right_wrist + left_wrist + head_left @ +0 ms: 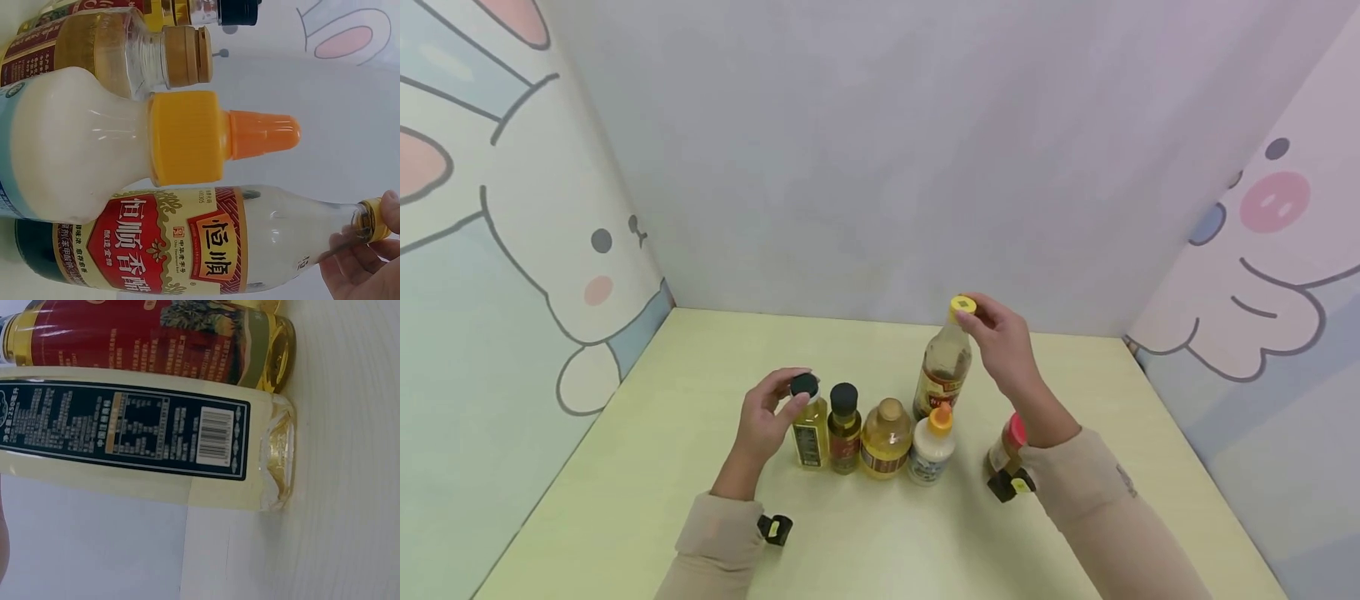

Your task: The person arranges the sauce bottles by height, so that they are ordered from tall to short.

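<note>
My left hand (763, 421) pinches the black cap of a slim square oil bottle (809, 437) at the left end of a row. In the left wrist view this oil bottle (125, 428) shows a dark green label, and its base meets the table. My right hand (1006, 346) holds a tall vinegar bottle (944, 367) by its yellow cap, thumb on the near side. The right wrist view shows the vinegar bottle (212, 240) with a red and cream label, partly filled with dark liquid. A squeeze bottle (931, 454) hides its base in the head view.
Between the two held bottles stand a black-capped bottle with a red label (845, 433), a round bottle with a tan cap (887, 437) and the squeeze bottle. A red-capped jar (1006, 446) sits partly behind my right wrist. Walls enclose the pale yellow table (865, 550) at back and sides.
</note>
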Demonstrator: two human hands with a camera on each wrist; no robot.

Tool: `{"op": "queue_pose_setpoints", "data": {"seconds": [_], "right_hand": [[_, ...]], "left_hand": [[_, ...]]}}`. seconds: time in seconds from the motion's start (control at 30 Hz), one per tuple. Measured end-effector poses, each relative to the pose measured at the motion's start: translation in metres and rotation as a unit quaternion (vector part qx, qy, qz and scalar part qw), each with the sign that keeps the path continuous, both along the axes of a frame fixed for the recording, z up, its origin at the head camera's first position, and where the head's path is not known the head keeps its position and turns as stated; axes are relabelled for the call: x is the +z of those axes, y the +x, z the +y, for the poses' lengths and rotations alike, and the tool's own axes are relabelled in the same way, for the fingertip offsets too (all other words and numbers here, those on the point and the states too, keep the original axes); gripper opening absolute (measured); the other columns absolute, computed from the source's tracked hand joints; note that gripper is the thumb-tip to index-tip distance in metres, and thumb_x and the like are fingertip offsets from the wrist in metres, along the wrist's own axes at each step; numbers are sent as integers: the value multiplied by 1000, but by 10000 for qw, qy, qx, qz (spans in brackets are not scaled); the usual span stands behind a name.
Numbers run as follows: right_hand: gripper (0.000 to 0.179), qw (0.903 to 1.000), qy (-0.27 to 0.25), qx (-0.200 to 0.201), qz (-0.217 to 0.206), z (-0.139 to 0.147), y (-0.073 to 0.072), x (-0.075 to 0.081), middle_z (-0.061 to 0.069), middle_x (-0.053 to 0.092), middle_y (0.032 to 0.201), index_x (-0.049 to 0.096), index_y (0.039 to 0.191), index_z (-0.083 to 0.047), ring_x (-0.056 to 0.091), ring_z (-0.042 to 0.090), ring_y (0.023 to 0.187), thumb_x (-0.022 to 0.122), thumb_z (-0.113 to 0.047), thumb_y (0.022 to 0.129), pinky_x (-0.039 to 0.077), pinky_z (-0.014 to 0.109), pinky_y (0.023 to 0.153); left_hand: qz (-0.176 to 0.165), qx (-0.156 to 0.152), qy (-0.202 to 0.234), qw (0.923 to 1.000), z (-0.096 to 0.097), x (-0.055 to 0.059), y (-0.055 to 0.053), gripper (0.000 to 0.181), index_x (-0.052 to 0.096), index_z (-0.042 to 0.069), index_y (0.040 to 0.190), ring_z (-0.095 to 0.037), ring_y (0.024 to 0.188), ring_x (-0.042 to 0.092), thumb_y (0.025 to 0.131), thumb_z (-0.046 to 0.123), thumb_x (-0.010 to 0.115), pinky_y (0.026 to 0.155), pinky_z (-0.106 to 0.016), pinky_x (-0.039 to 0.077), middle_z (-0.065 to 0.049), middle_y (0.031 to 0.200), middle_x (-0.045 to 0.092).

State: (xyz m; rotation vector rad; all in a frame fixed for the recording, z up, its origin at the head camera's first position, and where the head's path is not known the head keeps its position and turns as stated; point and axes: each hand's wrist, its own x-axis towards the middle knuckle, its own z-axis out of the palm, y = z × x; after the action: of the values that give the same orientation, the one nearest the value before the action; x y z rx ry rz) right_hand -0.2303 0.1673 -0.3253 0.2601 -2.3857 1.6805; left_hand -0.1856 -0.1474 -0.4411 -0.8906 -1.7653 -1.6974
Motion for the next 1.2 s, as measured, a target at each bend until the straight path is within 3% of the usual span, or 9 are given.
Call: {"op": "queue_pose_setpoints", "data": {"seconds": [0.23, 0.4, 0.57, 0.67, 0.9, 1.2], "right_hand": [[30, 9999, -58, -42, 93, -13, -9, 5, 14, 64, 109, 63, 124, 0, 57, 17, 94, 63, -13, 97, 47, 27, 81], [31, 10000, -10, -9, 53, -20, -16, 10, 13, 64, 107, 63, 124, -3, 56, 19, 94, 62, -18, 97, 47, 34, 83], [32, 10000, -43, 76, 20, -25, -20, 18, 11, 62, 107, 63, 124, -3, 54, 20, 93, 62, -20, 98, 46, 41, 84], [30, 10000, -40, 48, 36, -29, -22, 23, 9, 62, 103, 64, 122, -4, 52, 19, 89, 62, -21, 97, 46, 38, 80], [31, 9999, -64, 26, 90, -38, -32, 30, 7, 62, 100, 65, 121, -4, 52, 18, 86, 63, -22, 97, 44, 31, 76], [28, 9995, -281, 98, 55, -53, -39, 36, 9, 63, 104, 66, 120, -4, 55, 17, 89, 64, -20, 97, 46, 45, 85]], "left_hand": [[-117, 137, -127, 9998, -2, 0, 3, 25, 57, -13, 114, -10, 99, 60, 89, -11, 59, 85, -23, 49, -3, 109, 67], [-224, 260, -143, 9993, -1, 0, 4, 30, 57, -15, 113, -6, 98, 59, 83, -19, 58, 84, -20, 48, 2, 109, 65], [-286, 338, -206, 9988, 4, 19, 14, 30, 55, -19, 110, -4, 96, 58, 80, -23, 57, 83, -18, 48, 1, 107, 65], [-239, 294, -200, 9991, 7, 29, 19, 26, 55, -20, 109, -4, 95, 58, 83, -20, 57, 82, -18, 48, 0, 107, 65], [-195, 246, -165, 9994, 7, 30, 19, 23, 55, -20, 109, -5, 94, 58, 88, -12, 60, 82, -18, 48, 1, 108, 64], [-147, 228, -170, 9995, 6, 30, 20, 24, 54, -20, 109, -6, 95, 58, 91, -7, 62, 82, -19, 49, 0, 109, 63]]}}
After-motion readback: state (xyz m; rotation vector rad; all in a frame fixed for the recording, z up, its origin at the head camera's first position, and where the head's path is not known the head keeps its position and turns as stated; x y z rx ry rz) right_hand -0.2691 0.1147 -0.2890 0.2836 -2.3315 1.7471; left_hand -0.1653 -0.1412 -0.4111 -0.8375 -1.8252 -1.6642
